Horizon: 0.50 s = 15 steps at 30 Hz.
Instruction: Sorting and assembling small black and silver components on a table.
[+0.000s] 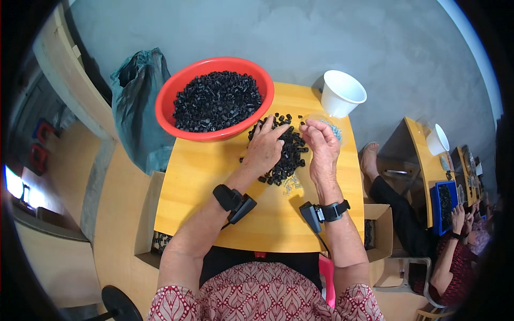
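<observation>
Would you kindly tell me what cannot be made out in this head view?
- What the right hand pinches: fingers curl over it.
- Small black plastic caps under the left hand: palm covers them.
- Clear bag's contents: too small, behind the right hand.
- White plastic cup's inside: tilted away.

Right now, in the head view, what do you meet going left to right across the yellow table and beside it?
Dark plastic bag → red basin of black parts → left hand → right hand → white cup → co-worker's blue tray.
</observation>
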Tool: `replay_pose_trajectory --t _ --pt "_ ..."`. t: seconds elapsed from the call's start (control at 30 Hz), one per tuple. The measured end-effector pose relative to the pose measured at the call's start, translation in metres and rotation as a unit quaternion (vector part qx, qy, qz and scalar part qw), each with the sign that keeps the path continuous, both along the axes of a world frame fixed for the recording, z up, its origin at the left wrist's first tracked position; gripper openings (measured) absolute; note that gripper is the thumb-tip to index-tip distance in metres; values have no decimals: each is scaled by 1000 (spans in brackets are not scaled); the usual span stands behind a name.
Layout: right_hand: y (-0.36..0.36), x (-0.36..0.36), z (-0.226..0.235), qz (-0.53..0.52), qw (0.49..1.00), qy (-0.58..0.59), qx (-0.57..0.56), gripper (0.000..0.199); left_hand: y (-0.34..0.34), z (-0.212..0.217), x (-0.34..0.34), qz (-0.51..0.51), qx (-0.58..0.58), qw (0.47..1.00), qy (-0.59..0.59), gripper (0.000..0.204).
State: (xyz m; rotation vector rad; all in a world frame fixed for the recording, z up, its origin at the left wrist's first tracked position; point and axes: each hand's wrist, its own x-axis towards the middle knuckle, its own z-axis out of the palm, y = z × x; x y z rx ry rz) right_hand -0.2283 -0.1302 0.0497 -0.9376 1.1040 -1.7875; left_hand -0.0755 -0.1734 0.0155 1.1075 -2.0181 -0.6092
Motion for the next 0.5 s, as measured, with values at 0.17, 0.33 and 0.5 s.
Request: replay_pose_trajectory --t 0.17,0.33,0.5 --pt "17 -10 -2 8 1000 25 15 15 2 -4 2 -60 26 994 -92 44" --pt "42 -21 -15 1 996 85 38 15 13 -5 6 -54 -15 994 -93 45" --pt "67 -33 -35 -4 974 207 94 16 39 -8 2 -66 -60 978 -190 55"
